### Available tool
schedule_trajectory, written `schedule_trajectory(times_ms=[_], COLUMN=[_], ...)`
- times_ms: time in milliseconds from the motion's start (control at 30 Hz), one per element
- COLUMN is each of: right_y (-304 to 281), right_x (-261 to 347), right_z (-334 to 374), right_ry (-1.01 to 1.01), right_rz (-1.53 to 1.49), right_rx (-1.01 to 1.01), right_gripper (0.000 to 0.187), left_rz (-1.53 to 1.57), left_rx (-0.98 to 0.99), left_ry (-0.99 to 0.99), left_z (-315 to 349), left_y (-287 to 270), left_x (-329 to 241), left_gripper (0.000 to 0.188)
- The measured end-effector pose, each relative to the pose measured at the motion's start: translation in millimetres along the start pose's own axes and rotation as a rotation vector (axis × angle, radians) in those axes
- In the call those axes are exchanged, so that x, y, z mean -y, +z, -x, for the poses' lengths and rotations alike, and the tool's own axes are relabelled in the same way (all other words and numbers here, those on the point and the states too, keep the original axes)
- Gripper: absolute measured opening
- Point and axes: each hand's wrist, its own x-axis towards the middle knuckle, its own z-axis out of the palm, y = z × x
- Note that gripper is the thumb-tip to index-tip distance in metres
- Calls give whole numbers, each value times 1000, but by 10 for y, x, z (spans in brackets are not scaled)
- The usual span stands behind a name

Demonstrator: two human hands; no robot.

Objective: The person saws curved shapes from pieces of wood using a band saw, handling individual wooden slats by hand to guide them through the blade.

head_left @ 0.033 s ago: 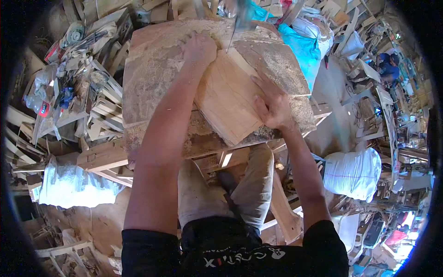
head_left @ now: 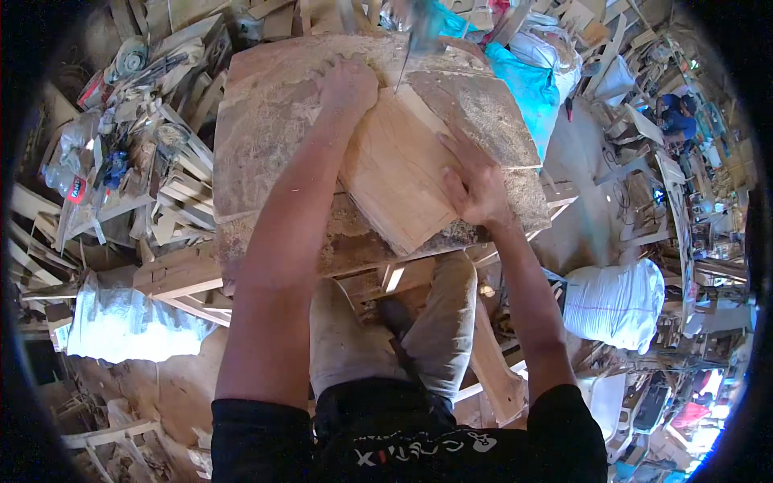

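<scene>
Grip: my right hand (head_left: pixel 477 183) is spread wide, thumb and fingers at the right edge of the board (head_left: pixel 403 165). Board lies slanted mid-table (head_left: pixel 266 141), faint lines on top. Left hand (head_left: pixel 350 84) sits at its far left side; palm hidden, can't tell if it's clamping. Thin blade (head_left: pixel 402 76) stands at the far end. I read this as feeding a cut; next push calls for slow, even pressure, fingers clear.

The person's left arm (head_left: pixel 282 217) stretches forward, left hand (head_left: pixel 351 83) palm down; right hand (head_left: pixel 481 183) nearer, thumb (head_left: pixel 456 185) apart from fingers (head_left: pixel 465 147)
</scene>
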Motion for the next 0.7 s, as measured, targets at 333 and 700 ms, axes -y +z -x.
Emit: schedule_trajectory(times_ms=[333, 700], right_y=[-36, -18], right_x=[35, -1], right_z=[-18, -33], right_ry=[25, 21], right_rz=[-3, -5], right_rx=[5, 0], right_gripper=[51, 50], left_rz=[68, 27], left_rx=[-125, -84], left_ry=[-19, -18], left_z=[147, 138], left_y=[-141, -201], left_x=[-155, -160], left_gripper=[44, 45])
